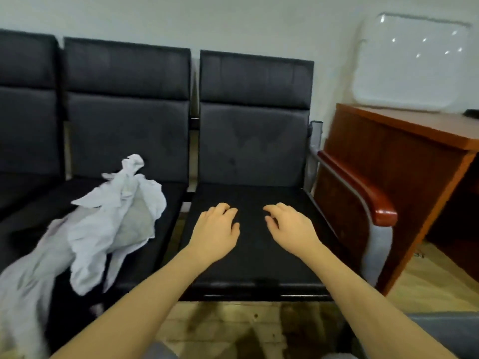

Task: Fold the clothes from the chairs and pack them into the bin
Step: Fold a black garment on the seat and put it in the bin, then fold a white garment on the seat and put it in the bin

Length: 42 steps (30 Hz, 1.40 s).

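A crumpled white garment [111,224] lies heaped on the middle black chair seat and trails off its front edge toward the lower left. My left hand [217,228] and my right hand [287,225] hover side by side over the rightmost black chair seat [248,265]. Their fingers are loosely curled and hold nothing. A black cloth may lie flat on this seat, but I cannot tell it from the seat's surface. No bin is in view.
A row of black padded chairs stands against the pale wall. A red-brown armrest [363,187] ends the row on the right. Beside it stands a wooden desk [404,151] with a clear plastic lid [412,63] leaning on the wall.
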### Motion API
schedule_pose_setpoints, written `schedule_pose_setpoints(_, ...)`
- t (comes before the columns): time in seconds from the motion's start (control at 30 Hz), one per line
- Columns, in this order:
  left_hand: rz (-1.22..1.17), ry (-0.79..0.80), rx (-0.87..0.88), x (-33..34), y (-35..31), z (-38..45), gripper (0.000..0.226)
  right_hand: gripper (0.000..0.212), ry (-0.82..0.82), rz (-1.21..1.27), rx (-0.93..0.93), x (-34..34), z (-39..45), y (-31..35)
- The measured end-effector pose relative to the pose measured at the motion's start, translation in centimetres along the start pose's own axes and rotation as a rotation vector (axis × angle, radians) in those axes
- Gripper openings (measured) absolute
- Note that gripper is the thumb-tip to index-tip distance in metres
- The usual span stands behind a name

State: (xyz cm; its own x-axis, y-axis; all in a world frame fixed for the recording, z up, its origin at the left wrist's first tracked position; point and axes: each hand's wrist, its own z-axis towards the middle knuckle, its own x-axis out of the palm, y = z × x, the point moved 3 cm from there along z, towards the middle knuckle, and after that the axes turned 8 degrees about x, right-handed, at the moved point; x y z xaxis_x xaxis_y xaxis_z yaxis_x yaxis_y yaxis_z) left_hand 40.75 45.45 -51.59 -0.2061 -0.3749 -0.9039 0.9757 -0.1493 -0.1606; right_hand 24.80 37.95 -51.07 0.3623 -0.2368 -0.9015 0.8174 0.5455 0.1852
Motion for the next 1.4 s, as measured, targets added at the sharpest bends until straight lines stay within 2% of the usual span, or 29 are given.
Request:
schedule_pose_setpoints(0.2, 0.065, -0.061, -0.291, -3.4, 13.0, -6.4, 0.036, 0.032, 0.002, 0.086, -0.232, 6.3, 5.5, 14.0)
schedule_pose_setpoints(0.33, 0.149, -0.003, -0.441, -3.4, 19.3, -10.3, 0.053, 0.032, 0.102, 0.166, -0.291, 11.2, 7.6, 21.1)
schedule_pose_setpoints(0.43, 0.178, 0.005, -0.532, -3.1, 23.1, -12.5, 0.05, 0.032, 0.205, 0.254, -0.269, 14.2, 8.4, 25.0)
schedule_pose_setpoints(0.5, 0.186, 0.052, -0.591, -2.7, 25.3, -13.7, 0.063, 0.036, 0.236, 0.269, -0.286, 15.8, 8.6, 26.9)
schedule_pose_setpoints(0.57, 0.186, 0.018, -0.625, -2.3, 27.0, -14.9, 0.076, 0.039, 0.276, 0.283, -0.318, 17.3, 8.6, 28.4)
schedule_pose_setpoints(0.67, 0.152, 0.013, -0.675, -1.5, 28.4, -16.5, 0.081, 0.045, 0.369, 0.327, -0.269, 19.8, 8.2, 30.1)
schedule_pose_setpoints(0.73, 0.171, -0.002, -0.664, -0.5, 28.5, -16.9, 0.077, 0.043, 0.379, 0.397, -0.135, 21.2, 8.1, 30.8)
schedule_pose_setpoints(0.8, 0.131, -0.013, -0.679, -0.2, 28.5, -16.9, 0.068, 0.029, 0.335, 0.525, 0.026, 22.0, 8.1, 31.1)
schedule_pose_setpoints(0.87, 0.109, -0.053, -0.666, -0.2, 28.2, -16.8, 0.076, 0.009, 0.28, 0.673, 0.118, 22.3, 7.7, 31.3)
schedule_pose_setpoints(0.9, 0.098, -0.061, -0.666, -0.2, 28.2, -16.9, 0.083, 0.005, 0.246, 0.711, 0.128, 22.2, 7.5, 31.2)
schedule_pose_setpoints(0.93, 0.079, -0.07, -0.679, -0.3, 28.3, -17.0, 0.085, 0.008, 0.208, 0.718, 0.121, 21.9, 7.4, 31.0)
schedule_pose_setpoints(1.03, 0.025, -0.148, -0.669, -0.7, 28.5, -16.8, 0.07, 0.015, 0.149, 0.748, 0.06, 20.5, 7.4, 29.3)
schedule_pose_setpoints(1.17, 0.043, -0.223, -0.624, -0.9, 27.6, -14.7, 0.082, 0.016, 0.102, 0.93, -0.026, 17.9, 7.9, 25.1)
schedule_pose_setpoints(1.23, 0.02, -0.256, -0.582, -1.1, 26.6, -13.1, 0.082, 0.014, 0.04, 0.901, -0.111, 16.7, 7.8, 23.1)
schedule_pose_setpoints(1.33, -0.008, -0.233, -0.491, -0.3, 24.8, -10.8, 0.081, 0.015, -0.036, 0.785, -0.2, 15.9, 7.4, 20.6)
schedule_pose_setpoints(1.4, -0.033, -0.194, -0.442, 0.7, 24.1, -9.4, 0.076, 0.013, -0.034, 0.818, -0.201, 15.6, 7.4, 19.3)
